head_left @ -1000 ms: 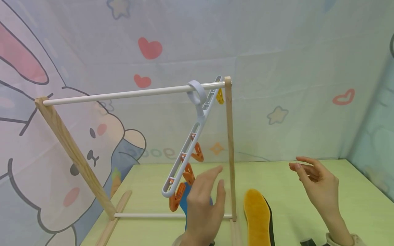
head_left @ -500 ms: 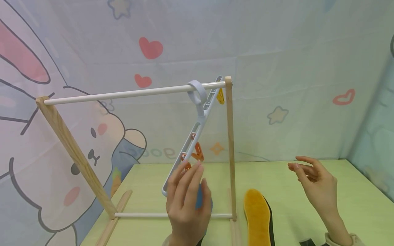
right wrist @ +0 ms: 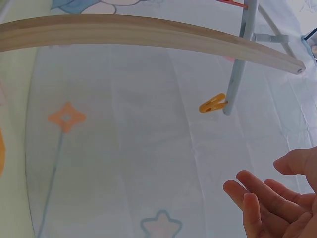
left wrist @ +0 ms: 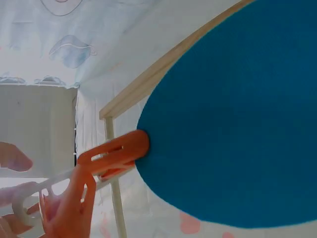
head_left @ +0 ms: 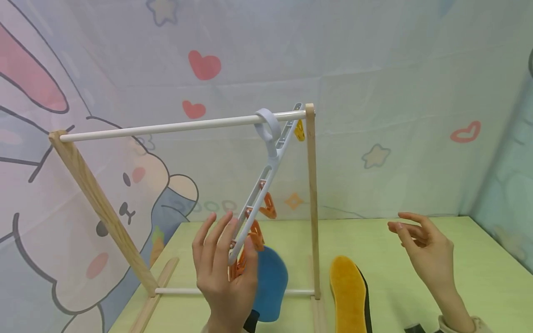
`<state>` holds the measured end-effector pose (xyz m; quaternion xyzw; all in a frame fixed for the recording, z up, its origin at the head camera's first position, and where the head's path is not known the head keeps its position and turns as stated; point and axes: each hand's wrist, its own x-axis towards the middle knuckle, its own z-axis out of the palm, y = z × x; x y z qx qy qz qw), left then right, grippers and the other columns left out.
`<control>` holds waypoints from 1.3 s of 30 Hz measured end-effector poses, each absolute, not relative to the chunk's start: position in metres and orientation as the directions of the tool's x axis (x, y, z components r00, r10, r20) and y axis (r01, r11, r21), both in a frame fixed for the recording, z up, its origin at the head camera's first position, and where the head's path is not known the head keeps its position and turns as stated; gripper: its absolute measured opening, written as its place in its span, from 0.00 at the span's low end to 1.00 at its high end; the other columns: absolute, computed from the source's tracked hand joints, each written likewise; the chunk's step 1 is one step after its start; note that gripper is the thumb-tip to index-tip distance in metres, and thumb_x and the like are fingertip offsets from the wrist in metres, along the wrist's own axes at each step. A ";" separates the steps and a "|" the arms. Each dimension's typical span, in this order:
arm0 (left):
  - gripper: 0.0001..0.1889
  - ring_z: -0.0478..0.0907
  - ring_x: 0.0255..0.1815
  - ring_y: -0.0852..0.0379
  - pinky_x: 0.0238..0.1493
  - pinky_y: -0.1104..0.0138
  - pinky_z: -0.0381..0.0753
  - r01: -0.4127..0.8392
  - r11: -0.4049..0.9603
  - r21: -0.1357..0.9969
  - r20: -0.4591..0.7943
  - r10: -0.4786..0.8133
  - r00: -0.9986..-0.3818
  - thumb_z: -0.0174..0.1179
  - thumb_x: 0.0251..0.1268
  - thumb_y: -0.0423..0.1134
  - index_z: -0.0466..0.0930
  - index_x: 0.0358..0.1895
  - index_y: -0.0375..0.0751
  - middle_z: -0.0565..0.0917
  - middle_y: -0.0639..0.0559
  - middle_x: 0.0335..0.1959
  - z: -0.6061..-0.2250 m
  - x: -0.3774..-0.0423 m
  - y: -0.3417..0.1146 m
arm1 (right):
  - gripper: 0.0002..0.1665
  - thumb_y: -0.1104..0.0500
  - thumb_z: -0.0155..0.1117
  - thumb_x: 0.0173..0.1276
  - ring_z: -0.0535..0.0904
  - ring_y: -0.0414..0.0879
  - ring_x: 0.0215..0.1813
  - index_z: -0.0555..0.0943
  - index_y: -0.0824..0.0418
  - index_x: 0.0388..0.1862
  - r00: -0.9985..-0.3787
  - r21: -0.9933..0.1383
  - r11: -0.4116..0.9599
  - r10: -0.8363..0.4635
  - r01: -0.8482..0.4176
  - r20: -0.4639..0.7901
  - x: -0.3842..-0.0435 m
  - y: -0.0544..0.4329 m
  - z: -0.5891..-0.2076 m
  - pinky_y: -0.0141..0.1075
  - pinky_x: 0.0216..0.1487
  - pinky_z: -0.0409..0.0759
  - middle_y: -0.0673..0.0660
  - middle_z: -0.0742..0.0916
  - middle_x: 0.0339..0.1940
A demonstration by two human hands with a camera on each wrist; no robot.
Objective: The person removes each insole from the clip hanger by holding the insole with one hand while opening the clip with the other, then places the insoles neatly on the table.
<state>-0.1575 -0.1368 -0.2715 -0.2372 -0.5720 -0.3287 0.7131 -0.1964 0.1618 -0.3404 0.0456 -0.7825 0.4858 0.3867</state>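
Note:
My left hand (head_left: pixel 226 282) is by the near end of the grey clip hanger (head_left: pixel 250 208), fingers straight and raised, thumb apart. In the left wrist view its fingertips (left wrist: pixel 15 158) are beside the hanger's end; whether they touch it I cannot tell. A blue insole (head_left: pixel 270 284) hangs below, its edge caught in an orange clip (left wrist: pixel 126 148). The hand hides part of the nearest clip in the head view. Off to the right, my right hand (head_left: pixel 430 254) hovers above the table with loosely bent fingers, holding nothing.
The hanger's ring loops over the white rod (head_left: pixel 179 126) of a wooden stand (head_left: pixel 311 199). A yellow clip (head_left: pixel 299 131) is at the hanger's far end. An orange-yellow plush insole (head_left: pixel 349 296) with a dark edge lies on the table (head_left: pixel 391 296), right of the stand.
My left hand has moved left from in front of the blue insole to the hanger's near end, uncovering the insole. The right hand has hardly moved.

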 end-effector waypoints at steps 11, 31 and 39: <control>0.19 0.71 0.57 0.52 0.60 0.67 0.66 0.860 0.410 0.305 0.952 -0.164 -0.259 0.54 0.54 0.28 0.71 0.52 0.28 0.77 0.40 0.51 -0.282 -0.154 -0.166 | 0.14 0.64 0.58 0.61 0.77 0.19 0.31 0.76 0.62 0.47 -0.702 -0.731 0.528 0.312 -0.433 0.641 -0.195 0.159 -0.340 0.17 0.29 0.74 0.22 0.79 0.30; 0.44 0.62 0.64 0.47 0.56 0.41 0.61 0.573 0.400 0.715 0.574 0.130 -0.808 0.68 0.44 0.37 0.53 0.66 0.62 0.66 0.51 0.63 -0.298 -0.158 -0.198 | 0.13 0.65 0.60 0.59 0.78 0.22 0.33 0.78 0.59 0.44 -0.693 -0.669 0.536 0.199 -0.515 0.693 -0.195 0.136 -0.335 0.17 0.32 0.74 0.28 0.82 0.32; 0.45 0.64 0.62 0.44 0.52 0.41 0.64 0.499 0.372 0.783 0.474 0.165 -0.865 0.70 0.42 0.38 0.54 0.65 0.63 0.65 0.50 0.64 -0.302 -0.164 -0.203 | 0.13 0.66 0.60 0.58 0.78 0.24 0.33 0.78 0.58 0.43 -0.692 -0.628 0.522 0.096 -0.577 0.715 -0.196 0.115 -0.337 0.21 0.30 0.75 0.42 0.86 0.33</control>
